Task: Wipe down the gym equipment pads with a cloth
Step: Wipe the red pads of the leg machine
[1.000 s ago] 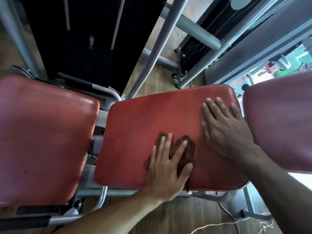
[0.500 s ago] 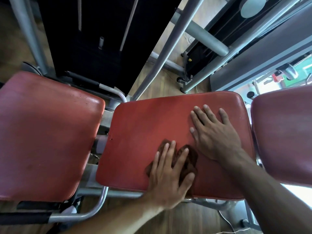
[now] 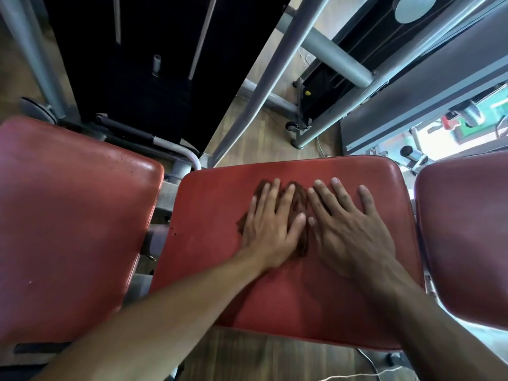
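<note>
A red middle pad (image 3: 214,204) lies in front of me. My left hand (image 3: 270,229) presses flat with straight fingers on a brown cloth (image 3: 299,204), which is mostly hidden under it near the pad's centre. Flat on the bare pad just to the right of the cloth rests my right hand (image 3: 346,229), its fingers spread. Another red pad (image 3: 71,221) is at the left, and a darker red pad (image 3: 467,232) at the right.
Grey steel frame tubes (image 3: 275,78) rise behind the pads over a wooden floor (image 3: 247,358). A black weight stack housing (image 3: 154,64) stands at the back left. A white cord (image 3: 357,376) lies on the floor at the lower right.
My left hand has pushed the cloth away from me, from the pad's near edge to its centre. My right hand now lies right beside it.
</note>
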{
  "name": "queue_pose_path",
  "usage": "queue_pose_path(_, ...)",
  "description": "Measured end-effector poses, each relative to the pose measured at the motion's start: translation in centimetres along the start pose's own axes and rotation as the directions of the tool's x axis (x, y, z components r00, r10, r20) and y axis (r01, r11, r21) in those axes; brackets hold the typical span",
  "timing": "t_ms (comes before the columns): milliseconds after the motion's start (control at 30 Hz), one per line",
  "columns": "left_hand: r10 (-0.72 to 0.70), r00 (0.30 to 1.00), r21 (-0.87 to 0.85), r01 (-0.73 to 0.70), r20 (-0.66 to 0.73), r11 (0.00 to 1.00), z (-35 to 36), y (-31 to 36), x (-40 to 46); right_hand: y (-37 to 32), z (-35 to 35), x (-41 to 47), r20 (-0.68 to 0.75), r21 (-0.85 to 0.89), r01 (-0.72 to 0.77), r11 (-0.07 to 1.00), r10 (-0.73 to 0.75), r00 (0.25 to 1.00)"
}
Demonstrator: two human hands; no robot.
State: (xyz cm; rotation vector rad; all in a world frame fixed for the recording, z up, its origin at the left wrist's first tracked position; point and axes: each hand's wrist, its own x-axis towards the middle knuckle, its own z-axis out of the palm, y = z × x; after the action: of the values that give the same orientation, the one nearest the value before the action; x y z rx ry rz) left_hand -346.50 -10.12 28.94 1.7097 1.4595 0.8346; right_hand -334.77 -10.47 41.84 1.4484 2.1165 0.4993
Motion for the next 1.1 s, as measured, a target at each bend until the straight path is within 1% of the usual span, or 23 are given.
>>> queue_pose_path(67,-0.038,0.999,0.021,0.038,0.021,0.999,-0.8,-0.3,4.5,-0.1,0.0,0.0,-0.008,-0.001,-0.012,1.000,0.012,1.000)
queue_pose_path(133,-0.048,0.998,0.048,0.046,0.038,0.998,-0.9,-0.5,7.0,-0.2,0.0,0.1,-0.008,0.008,-0.013,1.000,0.013,1.000)
queue_pose_path(200,-0.025,1.000,0.031,0.025,0.003,0.999,-0.7,-0.4,5.9,-0.1,0.1,0.1,-0.017,0.001,-0.007,1.000,0.007,1.000)
queue_pose_path(267,0.012,0.999,-0.007,-0.013,-0.050,1.000,-0.2,-0.6,3.0,-0.1,0.2,0.1,-0.024,-0.008,-0.008,1.000,0.008,1.000)
queue_pose_path(333,0.025,0.999,-0.007,-0.025,-0.032,1.000,0.1,-1.4,2.9,-0.2,0.3,0.1,-0.017,-0.008,-0.008,1.000,0.007,1.000)
queue_pose_path(367,0.012,1.000,-0.003,-0.012,-0.017,1.000,-0.1,-1.8,4.1,-0.2,0.3,0.2,-0.010,-0.012,-0.002,1.000,0.002,1.000)
queue_pose_path(467,-0.092,0.994,0.024,0.091,0.056,0.996,-1.4,-2.3,8.9,-0.1,0.1,0.2,0.008,-0.025,-0.010,1.000,0.010,1.000)
queue_pose_path(533,-0.106,0.992,0.038,0.103,0.074,0.994,-1.4,-2.3,9.7,-0.2,0.0,0.3,0.019,-0.022,-0.015,1.000,0.015,1.000)
queue_pose_path(600,-0.056,0.998,0.040,0.054,0.031,0.998,-1.0,-2.2,6.9,-0.2,0.1,0.3,0.022,-0.019,-0.009,1.000,0.009,1.000)
queue_pose_path(667,-0.009,1.000,0.009,0.010,-0.022,1.000,-0.4,-2.0,1.9,-0.2,0.0,0.4,0.014,-0.010,-0.017,1.000,0.018,1.000)
queue_pose_path(733,-0.002,0.999,-0.022,0.001,-0.038,1.000,0.3,-2.1,-3.3,-0.4,-0.1,0.5,0.019,-0.015,-0.012,1.000,0.013,1.000)
queue_pose_path(800,-0.014,0.999,-0.026,0.013,-0.029,1.000,0.8,-2.3,-6.7,-0.5,-0.2,0.5,0.024,-0.017,-0.010,1.000,0.010,1.000)
queue_pose_path(900,-0.036,0.999,-0.020,0.035,-0.030,0.999,0.7,-2.3,-6.2,-0.7,-0.4,0.5,0.030,-0.026,-0.016,1.000,0.017,0.999)
queue_pose_path(1000,-0.104,0.994,-0.007,0.104,-0.040,0.995,0.6,-1.3,-5.1,-0.8,-0.6,0.4,0.054,-0.034,-0.014,0.999,0.015,0.998)
queue_pose_path(1033,-0.105,0.993,-0.014,0.105,-0.047,0.994,0.8,-0.9,-5.9,-0.9,-0.6,0.5,0.061,-0.034,-0.015,0.999,0.017,0.998)
queue_pose_path(1100,-0.052,0.996,-0.039,0.050,-0.071,0.998,1.3,0.0,-9.7,-1.0,-0.6,0.5,0.073,-0.033,-0.025,0.999,0.028,0.997)
